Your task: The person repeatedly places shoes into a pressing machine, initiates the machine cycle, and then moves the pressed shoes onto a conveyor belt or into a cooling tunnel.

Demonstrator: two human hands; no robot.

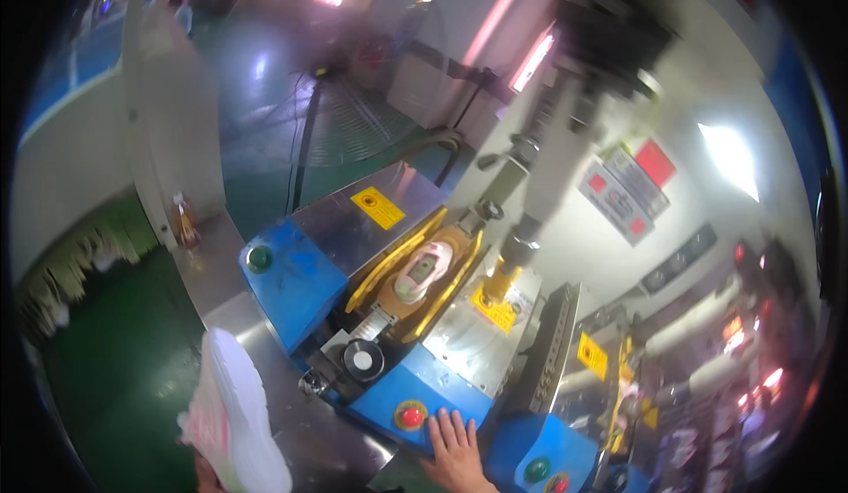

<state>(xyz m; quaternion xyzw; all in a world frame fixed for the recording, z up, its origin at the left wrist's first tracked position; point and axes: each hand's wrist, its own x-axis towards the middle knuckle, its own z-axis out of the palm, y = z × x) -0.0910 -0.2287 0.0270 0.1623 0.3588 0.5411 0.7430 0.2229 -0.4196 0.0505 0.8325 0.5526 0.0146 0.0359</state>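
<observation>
At the lower left, my left hand is closed on a white and pink sneaker. The sneaker stands on end with its white sole to the right, and most of that hand is hidden behind it or cut off by the picture's edge. My right hand lies with its fingers spread on the blue front panel of a pressing machine, just right of a red push button. Between the machine's yellow side pads sits a pink and white shoe, its opening facing up.
A green button is on the blue housing at left. Above the machine hangs a metal press column. A bottle stands on the metal ledge. A second blue station adjoins on the right, and a fan stands behind.
</observation>
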